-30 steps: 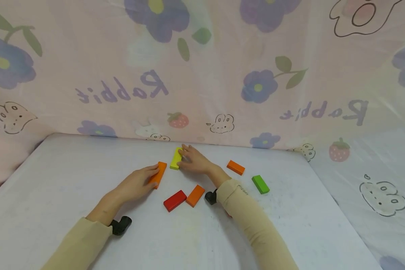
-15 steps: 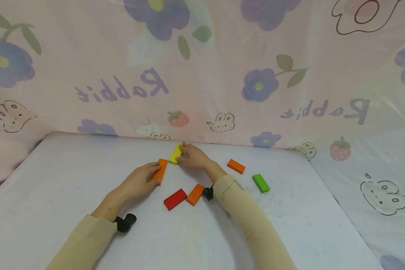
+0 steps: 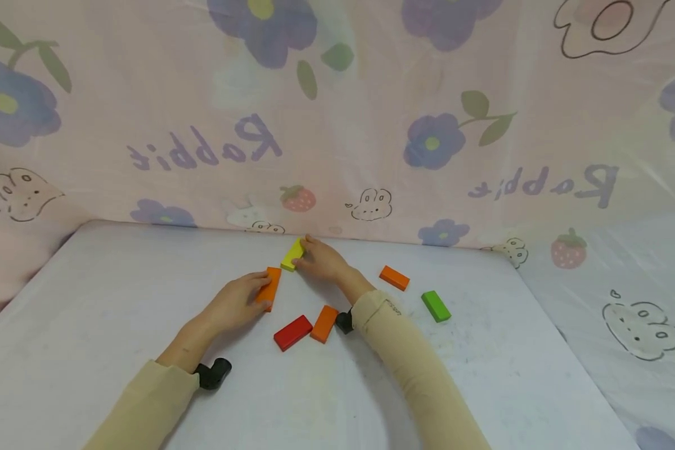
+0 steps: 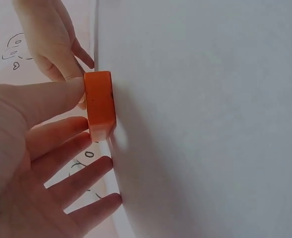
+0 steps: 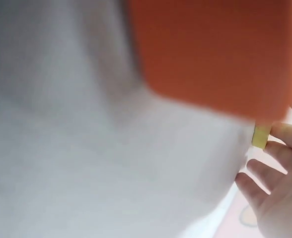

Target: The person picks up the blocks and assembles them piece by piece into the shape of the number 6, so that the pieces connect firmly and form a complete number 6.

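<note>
My left hand [image 3: 237, 304] pinches an orange block [image 3: 269, 289] by its two ends, thumb at the near end and fingers at the far end. Seen from the left wrist, the orange block [image 4: 100, 101] stands between the thumb and index finger, with the other fingers spread. Toward the back of the table, my right hand [image 3: 325, 261] pinches a yellow block [image 3: 292, 255], partly covered by the fingers. The two held blocks are close together but apart. In the right wrist view only a sliver of the yellow block [image 5: 260, 136] shows beside the right hand [image 5: 280, 183].
Nearer on the white table [image 3: 292, 400], a red block [image 3: 293, 332] lies beside a second orange block [image 3: 324, 324], close to the right wrist's black camera [image 3: 345, 322]. Farther right lie another orange block [image 3: 394, 278] and a green block [image 3: 435, 306]. A patterned curtain [image 3: 337, 125] borders the back.
The yellow block has shifted slightly toward the back edge with my right hand. My left hand's orange block has moved slightly right. The orange block beside the red one has turned a little.
</note>
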The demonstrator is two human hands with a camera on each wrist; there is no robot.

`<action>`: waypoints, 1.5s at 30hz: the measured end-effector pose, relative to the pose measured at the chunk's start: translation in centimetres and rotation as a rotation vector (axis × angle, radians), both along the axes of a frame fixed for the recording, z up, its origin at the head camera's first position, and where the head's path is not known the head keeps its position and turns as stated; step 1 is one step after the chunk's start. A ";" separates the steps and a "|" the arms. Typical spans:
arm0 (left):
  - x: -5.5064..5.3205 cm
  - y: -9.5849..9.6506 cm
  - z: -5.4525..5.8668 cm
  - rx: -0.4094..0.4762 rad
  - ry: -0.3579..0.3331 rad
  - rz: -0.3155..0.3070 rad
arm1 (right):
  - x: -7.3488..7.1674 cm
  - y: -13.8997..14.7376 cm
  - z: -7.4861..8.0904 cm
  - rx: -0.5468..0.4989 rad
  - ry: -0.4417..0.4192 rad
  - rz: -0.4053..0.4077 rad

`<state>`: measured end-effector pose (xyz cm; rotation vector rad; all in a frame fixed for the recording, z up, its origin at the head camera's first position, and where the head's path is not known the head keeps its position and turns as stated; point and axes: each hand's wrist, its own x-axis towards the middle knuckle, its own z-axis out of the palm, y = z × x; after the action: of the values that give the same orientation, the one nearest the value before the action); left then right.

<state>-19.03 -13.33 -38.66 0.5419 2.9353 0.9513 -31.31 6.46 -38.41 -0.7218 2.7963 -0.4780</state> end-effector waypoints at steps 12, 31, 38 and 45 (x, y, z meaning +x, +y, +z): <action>-0.3 0.9 -0.2 -0.017 0.038 0.007 | 0.2 -0.2 0.1 0.008 0.019 -0.030; -0.5 2.0 -0.1 -0.035 0.016 0.029 | 0.3 -0.3 0.1 0.019 -0.005 -0.063; -0.6 2.3 -0.2 -0.043 0.032 0.033 | 0.5 -0.5 0.1 0.017 -0.001 -0.068; -0.6 2.8 0.1 -0.051 0.031 0.043 | 0.9 -1.0 0.3 0.026 0.002 -0.075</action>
<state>-19.62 -10.56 -38.55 0.4988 3.0012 0.8769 -30.45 5.49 -38.09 -0.6139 2.8342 -0.4527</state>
